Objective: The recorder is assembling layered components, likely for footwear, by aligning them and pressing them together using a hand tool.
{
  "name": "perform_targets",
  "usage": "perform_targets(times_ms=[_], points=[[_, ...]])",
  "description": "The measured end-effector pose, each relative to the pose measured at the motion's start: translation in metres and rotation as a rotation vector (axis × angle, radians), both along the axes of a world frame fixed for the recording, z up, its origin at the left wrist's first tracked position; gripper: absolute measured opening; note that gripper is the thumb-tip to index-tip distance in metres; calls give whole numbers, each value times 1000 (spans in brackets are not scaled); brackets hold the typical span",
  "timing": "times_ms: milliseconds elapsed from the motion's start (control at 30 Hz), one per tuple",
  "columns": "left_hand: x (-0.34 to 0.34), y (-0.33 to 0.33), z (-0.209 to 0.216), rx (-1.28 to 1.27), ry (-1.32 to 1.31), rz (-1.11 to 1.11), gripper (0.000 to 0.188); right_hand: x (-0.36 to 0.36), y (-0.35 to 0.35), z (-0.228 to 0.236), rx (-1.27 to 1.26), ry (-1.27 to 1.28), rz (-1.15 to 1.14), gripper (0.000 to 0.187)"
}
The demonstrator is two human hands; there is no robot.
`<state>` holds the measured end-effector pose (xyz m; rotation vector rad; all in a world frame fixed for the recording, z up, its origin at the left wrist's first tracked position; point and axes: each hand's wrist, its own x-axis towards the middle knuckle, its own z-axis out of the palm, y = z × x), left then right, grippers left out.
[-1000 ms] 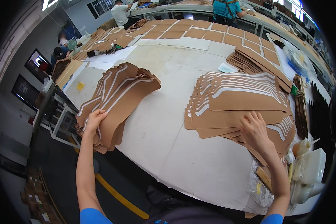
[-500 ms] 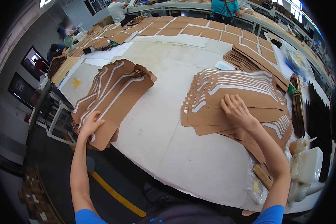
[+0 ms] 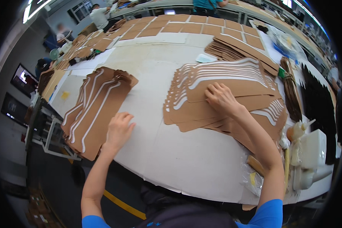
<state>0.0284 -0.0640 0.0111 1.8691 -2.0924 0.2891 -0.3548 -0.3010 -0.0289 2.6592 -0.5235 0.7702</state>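
The right hand [image 3: 221, 99] lay flat, fingers spread and gripping nothing, on the fanned stack of brown card cutouts [image 3: 224, 95] at the right of the tabletop [image 3: 155, 76]. The left hand [image 3: 119, 129] rested open at the near edge of the other pile [image 3: 97, 110], whose long axis ran away from the person.

glue bottle [image 3: 297, 130], black strips [image 3: 318, 99], white tub [image 3: 312, 149]

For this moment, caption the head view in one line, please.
Left hand rests beside a brown cardboard stack; right hand presses a fanned cardboard pile.
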Motion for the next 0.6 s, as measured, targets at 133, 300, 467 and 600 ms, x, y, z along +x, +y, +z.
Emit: perform_targets(times_ms=[133, 300, 467, 600], points=[[-90, -52, -25, -50, 189, -241, 23, 2, 7, 9, -51, 125, -48, 8], [-167, -94, -45, -155, 327, -360, 20, 7, 10, -15, -365, 207, -218, 6], [-184, -130, -58, -254, 197, -418, 41, 10, 1, -10, 44, -295, -114, 10], [-177, -158, -71, -154, 252, -283, 58, -10, -50, 4, 450, -999, -514, 16]])
